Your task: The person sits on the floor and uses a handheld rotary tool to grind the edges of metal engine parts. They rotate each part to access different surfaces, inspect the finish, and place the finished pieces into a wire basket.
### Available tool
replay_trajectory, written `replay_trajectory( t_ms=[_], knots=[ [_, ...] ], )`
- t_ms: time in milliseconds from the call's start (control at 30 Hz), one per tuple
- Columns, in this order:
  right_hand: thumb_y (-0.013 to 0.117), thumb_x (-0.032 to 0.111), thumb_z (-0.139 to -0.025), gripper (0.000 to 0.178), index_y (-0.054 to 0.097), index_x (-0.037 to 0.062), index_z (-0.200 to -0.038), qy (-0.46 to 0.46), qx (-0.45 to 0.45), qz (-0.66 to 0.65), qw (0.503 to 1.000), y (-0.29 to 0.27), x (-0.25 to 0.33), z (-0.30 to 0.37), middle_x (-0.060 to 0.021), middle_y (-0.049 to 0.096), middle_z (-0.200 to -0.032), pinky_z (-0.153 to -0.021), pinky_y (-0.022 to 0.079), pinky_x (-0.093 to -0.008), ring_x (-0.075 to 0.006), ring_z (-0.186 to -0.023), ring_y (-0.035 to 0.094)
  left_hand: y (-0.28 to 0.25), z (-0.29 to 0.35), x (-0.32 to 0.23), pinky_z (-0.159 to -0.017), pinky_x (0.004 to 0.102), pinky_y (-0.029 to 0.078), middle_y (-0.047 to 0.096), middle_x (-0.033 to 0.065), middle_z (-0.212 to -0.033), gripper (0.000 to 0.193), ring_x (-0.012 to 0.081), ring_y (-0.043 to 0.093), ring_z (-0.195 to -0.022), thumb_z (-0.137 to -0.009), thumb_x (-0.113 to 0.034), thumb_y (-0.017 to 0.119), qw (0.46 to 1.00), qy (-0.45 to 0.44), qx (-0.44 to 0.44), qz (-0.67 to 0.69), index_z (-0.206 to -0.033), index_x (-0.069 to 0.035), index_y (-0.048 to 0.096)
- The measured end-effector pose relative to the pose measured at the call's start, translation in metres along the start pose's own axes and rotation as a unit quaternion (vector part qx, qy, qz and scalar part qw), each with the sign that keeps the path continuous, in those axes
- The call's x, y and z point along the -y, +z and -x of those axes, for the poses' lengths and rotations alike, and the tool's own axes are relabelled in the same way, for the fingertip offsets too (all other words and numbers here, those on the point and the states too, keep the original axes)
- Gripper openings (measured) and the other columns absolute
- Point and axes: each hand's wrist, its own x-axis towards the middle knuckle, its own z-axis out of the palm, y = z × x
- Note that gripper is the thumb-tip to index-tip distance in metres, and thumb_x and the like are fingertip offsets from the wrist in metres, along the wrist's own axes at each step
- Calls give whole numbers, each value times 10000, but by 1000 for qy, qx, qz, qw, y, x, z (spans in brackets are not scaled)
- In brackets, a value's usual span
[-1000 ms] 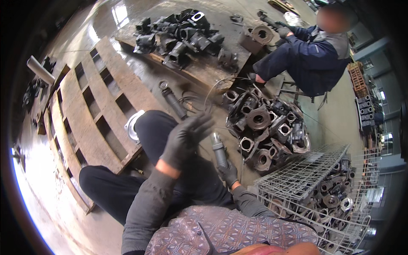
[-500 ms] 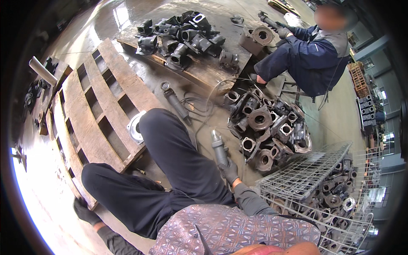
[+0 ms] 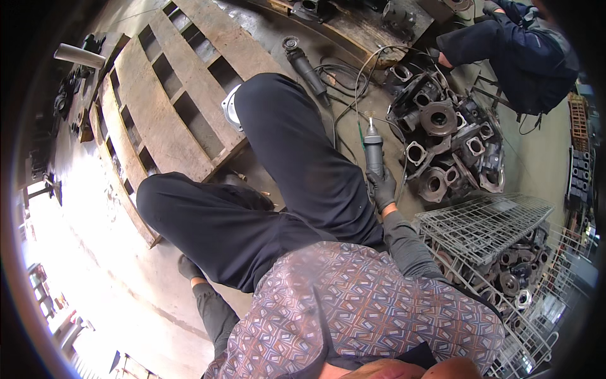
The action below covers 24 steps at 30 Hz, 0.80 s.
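Note:
My right hand (image 3: 382, 188), in a dark glove, is closed round the rear of a grey straight die grinder (image 3: 374, 151) beside my right thigh. The tool's narrow metal end points away from me, close to a pile of cast metal housings (image 3: 439, 120) on the floor. Low on the left, my gloved left hand (image 3: 188, 266) hangs beside my left thigh, below the near corner of the wooden pallet (image 3: 136, 104); its fingers are too dark and small to make out. A silvery round flange (image 3: 231, 108) lies on the pallet, partly hidden by my right knee.
Beyond my right knee an angle grinder (image 3: 306, 69) lies on the floor with looped cables (image 3: 344, 79). A wire cage (image 3: 486, 227) holding castings stands at my right. Another person (image 3: 511, 57) sits at the far right, near a wooden platform (image 3: 347, 31) bearing castings.
My left hand has moved from the pallet's near edge in toward my left thigh. The view has tilted lower, and the right hand still grips the die grinder.

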Motion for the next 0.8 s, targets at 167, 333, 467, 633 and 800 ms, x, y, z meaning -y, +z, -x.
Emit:
replay_trajectory(
  t_ms=[167,333,467,633,800],
  knots=[
    [832,184,-865,447,613,37,-1226,-65,-20,-12,998,3,-11,1,-16,640,-755,-458,415,-266,-99,-551,578,-45,-10,-90,-833,334,520,693,154,-1017,452,222,622,-919,-890,-16,581,928,-48,-125,348,-1326,105,580],
    [839,161,-850,498,614,2,-1265,-98,1,69,993,5,-42,-23,-62,664,-904,-624,497,-293,-133,-722,614,-85,-35,-152,-919,357,528,698,208,-1141,412,283,666,-1057,-961,-48,560,933,33,-128,334,-1347,94,578],
    [825,136,-851,508,605,-12,-1284,-82,4,92,992,12,-57,-38,-85,662,-1049,-801,514,-321,-162,-899,615,-107,-45,-185,-1010,383,521,690,253,-1253,401,320,672,-1171,-988,-97,569,914,100,-154,361,-1344,86,588],
    [793,103,-861,487,597,-11,-1292,-91,14,81,992,18,-60,-43,-80,654,-1081,-832,517,-358,-185,-919,612,-134,-57,-262,-1065,389,490,661,239,-1324,388,304,636,-1225,-1025,-100,556,885,123,-145,426,-1372,74,573],
    [652,323,-934,416,673,11,-1209,-172,-73,360,914,16,-68,-49,-248,712,-1137,-862,529,-456,-426,-1031,690,-118,-27,-376,-1081,373,479,686,197,-1291,369,260,647,-1212,-1051,-88,540,874,248,-103,405,-1387,57,587]
  ],
)
